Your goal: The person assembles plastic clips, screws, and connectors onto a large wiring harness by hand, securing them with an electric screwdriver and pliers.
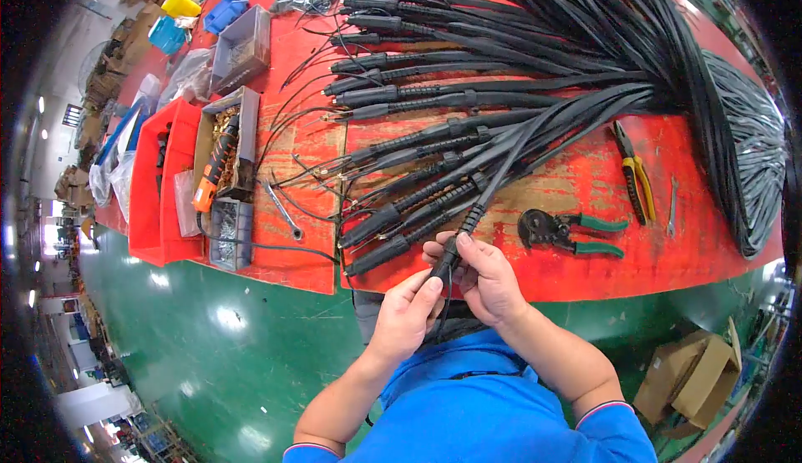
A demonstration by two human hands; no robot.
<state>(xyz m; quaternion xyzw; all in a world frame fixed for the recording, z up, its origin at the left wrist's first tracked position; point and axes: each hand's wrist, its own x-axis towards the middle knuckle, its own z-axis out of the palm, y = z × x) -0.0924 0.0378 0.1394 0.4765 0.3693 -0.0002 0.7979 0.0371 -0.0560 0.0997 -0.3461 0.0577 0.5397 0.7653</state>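
Both my hands are on one black cable handle point(449, 256) at the near edge of the red table. My left hand point(409, 308) closes its fingers round the lower end of the handle. Higher up, by the ribbed sleeve, my right hand point(486, 275) grips the same handle with thumb and fingers. A thin dark wire hangs below it. Beyond my hands, several similar black cable handles point(380, 254) lie in a row, thin wires sticking out of their left ends. Their thick black cables point(576, 87) run together toward the upper right.
Right of my hands lie a green-handled cable cutter point(576, 233), yellow-and-black pliers point(635, 175) and a small wrench point(672, 206). To the left are a wrench point(282, 211), an orange power screwdriver point(217, 166), a parts bin point(244, 158) and a red bin point(171, 237). A cardboard box point(689, 375) stands on the floor.
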